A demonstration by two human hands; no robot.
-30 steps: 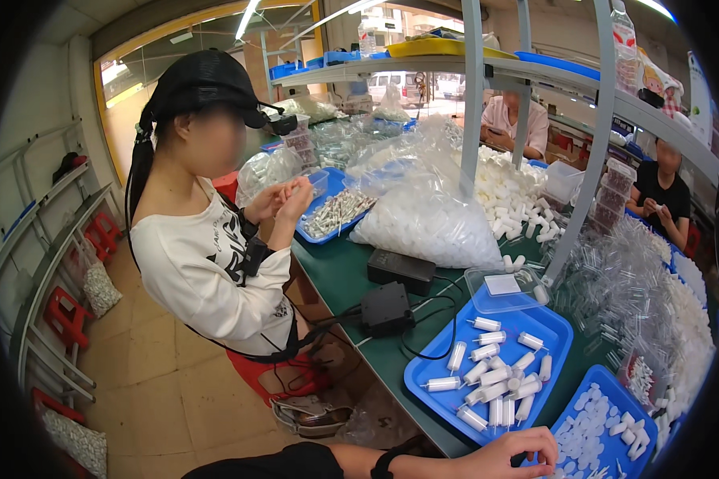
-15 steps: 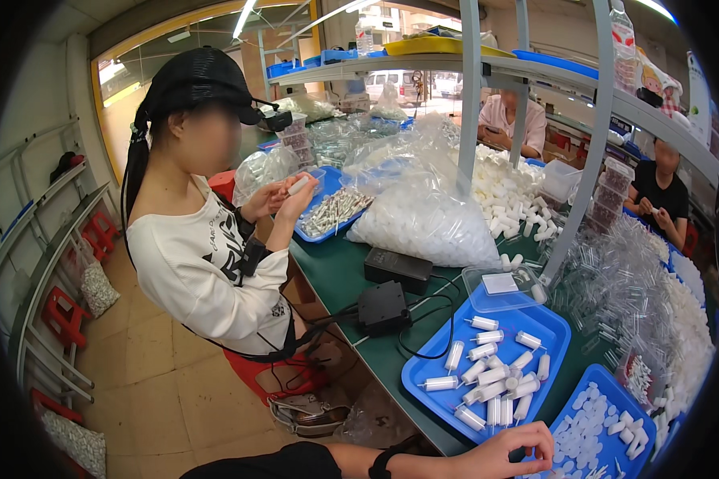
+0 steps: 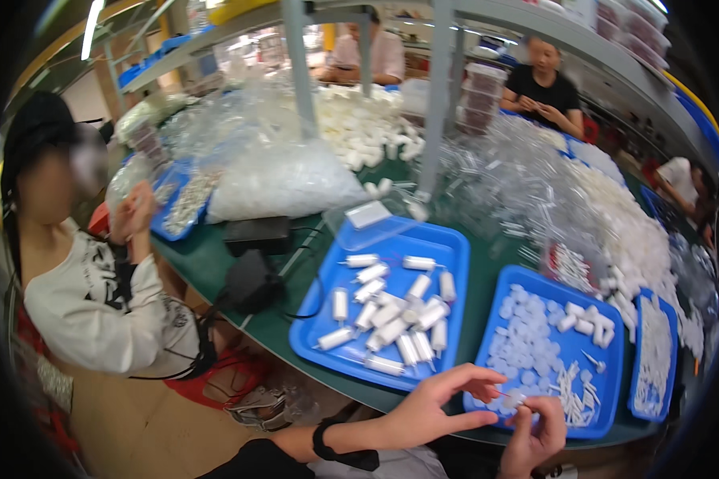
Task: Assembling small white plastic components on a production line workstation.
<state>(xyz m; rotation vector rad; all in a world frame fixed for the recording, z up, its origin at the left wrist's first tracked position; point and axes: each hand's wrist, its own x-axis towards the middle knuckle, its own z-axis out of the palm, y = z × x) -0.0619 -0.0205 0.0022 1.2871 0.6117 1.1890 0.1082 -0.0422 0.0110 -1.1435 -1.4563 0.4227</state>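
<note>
Over the near edge of the right-hand blue tray, my right hand pinches a small translucent white disc with a thin reddish tip. My left hand reaches toward it from the left, thumb and fingers apart and nothing gripped. Beneath and beyond my hands, that tray holds loose white discs, short white cylinders and thin white pin-like pieces. Left of it, another blue tray carries several white tubes with thin tips, lying in a loose pile.
A clear lid overlaps the left tray's far edge. Black boxes with cables sit to its left. Behind are a bulging plastic bag, clear tubes and grey shelf posts. A co-worker sits at left; others are across the table.
The view has swung right, so the trays appear further left. My right hand has come into view with the disc. My left hand, formerly curled over the right tray, now has its fingers spread.
</note>
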